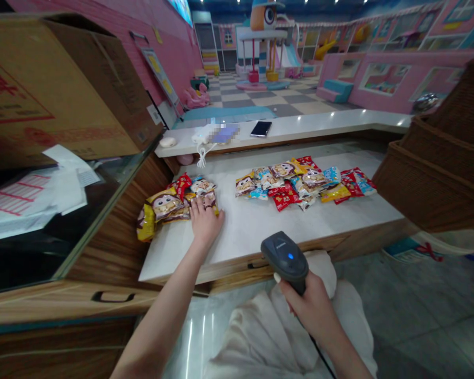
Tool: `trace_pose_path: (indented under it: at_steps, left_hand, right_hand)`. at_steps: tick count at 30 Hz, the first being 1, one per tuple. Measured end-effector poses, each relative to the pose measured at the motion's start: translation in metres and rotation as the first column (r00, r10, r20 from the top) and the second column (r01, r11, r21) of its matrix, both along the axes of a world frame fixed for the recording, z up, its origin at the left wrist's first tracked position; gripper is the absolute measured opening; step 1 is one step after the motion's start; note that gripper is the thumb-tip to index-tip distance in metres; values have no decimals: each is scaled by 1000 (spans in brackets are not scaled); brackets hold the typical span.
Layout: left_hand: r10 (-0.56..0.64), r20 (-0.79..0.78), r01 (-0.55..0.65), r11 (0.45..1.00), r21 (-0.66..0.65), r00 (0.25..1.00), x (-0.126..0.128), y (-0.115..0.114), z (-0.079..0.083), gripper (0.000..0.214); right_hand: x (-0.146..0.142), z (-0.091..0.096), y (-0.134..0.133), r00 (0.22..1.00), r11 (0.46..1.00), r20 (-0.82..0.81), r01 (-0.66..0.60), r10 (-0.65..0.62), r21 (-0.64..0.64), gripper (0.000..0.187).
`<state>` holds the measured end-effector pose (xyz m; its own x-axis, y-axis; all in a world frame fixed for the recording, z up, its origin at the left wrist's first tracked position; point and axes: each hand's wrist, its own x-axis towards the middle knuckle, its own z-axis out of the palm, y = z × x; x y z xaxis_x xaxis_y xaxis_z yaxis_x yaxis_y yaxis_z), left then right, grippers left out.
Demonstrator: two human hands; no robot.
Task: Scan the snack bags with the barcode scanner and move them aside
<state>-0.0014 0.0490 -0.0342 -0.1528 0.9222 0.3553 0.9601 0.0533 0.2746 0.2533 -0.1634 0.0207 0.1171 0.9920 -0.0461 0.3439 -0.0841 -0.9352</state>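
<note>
My right hand (310,300) is wrapped round the handle of a dark grey barcode scanner (285,256), held above my lap with a blue light on its top and a cable trailing below. At the left end of the white desk, my left hand (206,218) rests with outstretched fingers on a small pile of snack bags (166,204). Those bags are yellow, red and light blue, with a cartoon face on the large yellow one. A larger heap of similar snack bags (286,181) lies across the middle and right of the desk, apart from both hands.
On the raised white ledge (319,126) lie a phone (260,129), a white cable (202,152) and a small white case (168,142). A cardboard box (63,89) and papers (35,195) occupy the glass counter at left. Wicker baskets (438,152) stand close on the right.
</note>
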Motion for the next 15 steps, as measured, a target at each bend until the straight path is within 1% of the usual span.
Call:
trace_pose_path:
  at_steps: [3,6,8,10,11,12,13,14,15]
  left_hand:
    - [-45,35,45,999,-8,998,-3,1,-4,72]
    - [-122,149,120,993,19,981,-3,1,-4,69]
    - [-174,266,167,985,49,948,-2,0,-3,66]
    - [-215,416,200,976,80,884,0,-3,-1,62]
    - [-224,505,206,974,93,834,1,-5,1,60]
    - [-222,604,204,974,99,766,3,-7,4,58]
    - [-212,710,199,975,102,672,5,-10,6,56]
    - [-196,814,190,976,107,547,7,-12,9,55]
    - [-174,904,184,977,109,389,10,-15,12,54]
  right_hand:
    - [-1,1,0,1000,1000,2,-4,4,-5,18]
    - [1,1,-1,1000,1000,6,3,-3,2,18]
    - [2,1,-2,1000,1000,7,4,-4,0,19]
    - [3,1,-2,1000,1000,9,2,-2,-2,19]
    - [3,1,-3,1000,1000,12,2,-2,-2,19]
    - [3,1,-3,1000,1000,13,2,-2,0,19]
    - [3,0,-3,1000,1000,13,3,-3,0,19]
    - [3,0,-3,1000,1000,12,4,-4,-1,19]
    - [2,0,-3,1000,1000,9,3,-2,-4,19]
